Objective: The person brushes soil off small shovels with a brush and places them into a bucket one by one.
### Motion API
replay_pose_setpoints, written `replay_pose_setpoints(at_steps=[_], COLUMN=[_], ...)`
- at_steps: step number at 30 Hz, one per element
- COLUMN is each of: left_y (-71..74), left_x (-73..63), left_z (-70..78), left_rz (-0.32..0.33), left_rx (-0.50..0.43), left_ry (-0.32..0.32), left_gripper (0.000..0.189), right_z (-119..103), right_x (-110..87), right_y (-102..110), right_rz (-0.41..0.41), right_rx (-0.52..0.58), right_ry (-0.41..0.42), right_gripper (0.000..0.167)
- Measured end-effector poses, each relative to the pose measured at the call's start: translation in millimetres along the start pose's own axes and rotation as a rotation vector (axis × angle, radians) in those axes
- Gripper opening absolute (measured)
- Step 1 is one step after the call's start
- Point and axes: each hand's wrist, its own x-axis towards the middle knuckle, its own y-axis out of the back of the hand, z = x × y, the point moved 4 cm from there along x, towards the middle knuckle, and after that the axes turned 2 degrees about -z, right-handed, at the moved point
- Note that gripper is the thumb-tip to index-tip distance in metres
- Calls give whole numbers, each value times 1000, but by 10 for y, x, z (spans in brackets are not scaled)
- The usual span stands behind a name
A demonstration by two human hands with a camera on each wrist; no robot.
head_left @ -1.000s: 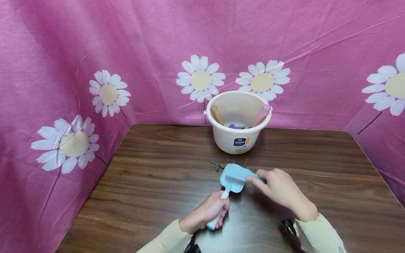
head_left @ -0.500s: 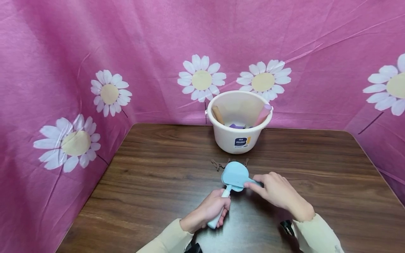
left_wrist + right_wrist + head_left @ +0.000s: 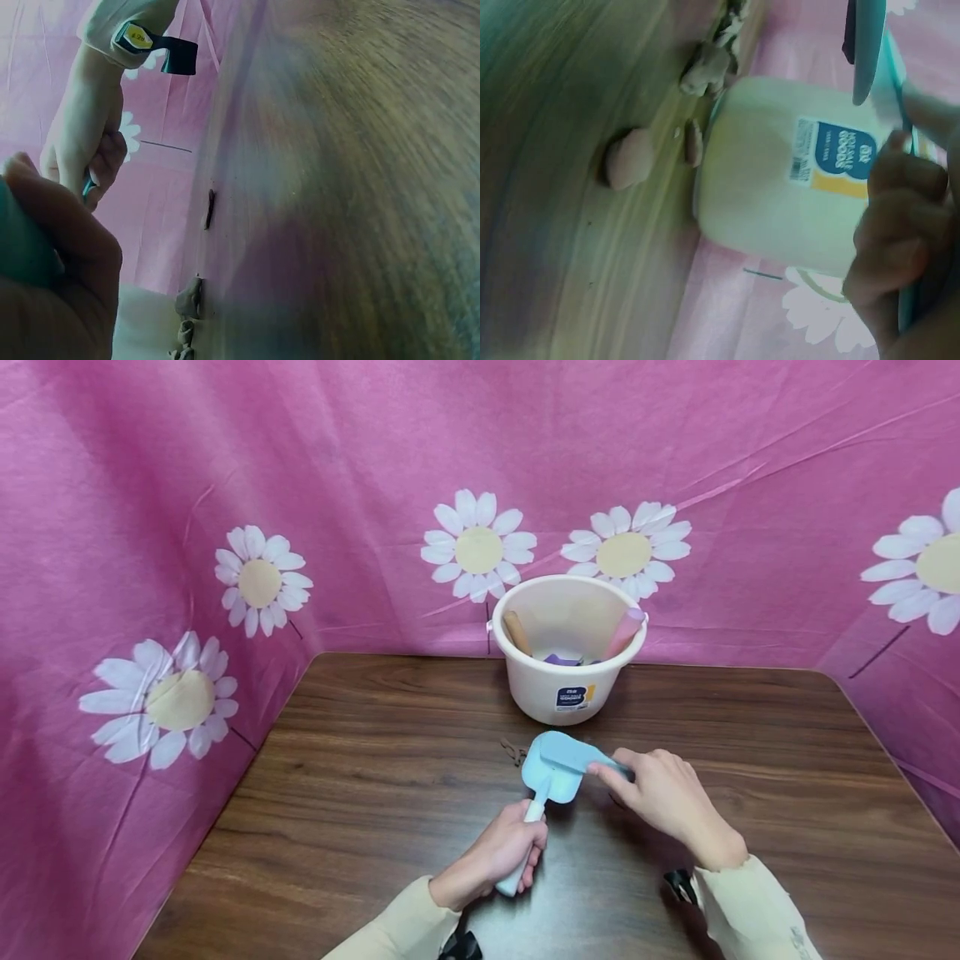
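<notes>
In the head view my left hand [image 3: 510, 843] grips the pale handle of a small light blue shovel [image 3: 532, 774] over the table. My right hand [image 3: 667, 797] pinches the handle of a second light blue tool with a flat blade [image 3: 566, 750]. That blade lies across the upper part of the shovel; whether they touch cannot be told. Thin brown curled bits [image 3: 512, 752] lie just left of the shovel's blade. Several brown lumps [image 3: 707, 69] on the table show near the bucket in the right wrist view, with a rounded piece [image 3: 630, 159] apart from them.
Behind the tools stands a white bucket [image 3: 558, 693] with a label. A wooden handle [image 3: 517, 633], a pink handle [image 3: 624, 633] and purple pieces [image 3: 561, 660] are inside it. A pink flowered cloth [image 3: 360, 485] hangs around the dark wood table [image 3: 360, 793].
Both hands have moved slightly forward, toward the bucket, over the last half second. The right tool's blade has slid back and forth over the shovel and now covers its far part.
</notes>
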Motion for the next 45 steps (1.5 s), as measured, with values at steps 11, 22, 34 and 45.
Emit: replay_pose_setpoints(at_steps=[11,22,34,45], left_y=[-71,-128,-94,-105], left_x=[64,36,70,70], left_z=[10,18,19,27], left_rz=[107,102,114,128], left_rx=[-88,-21,1,53], left_ry=[-54,-54,-80,-101], left_gripper=[17,19,15,15], right_z=[-212,28,-30,-183], right_x=[-50,4,-32,-87], right_y=[49,26,-2,-23], right_rz=[-73,128,130,-39], right_rx=[27,-67,29,41], right_ry=[101,8,36,112], right_gripper=[42,46,34,41])
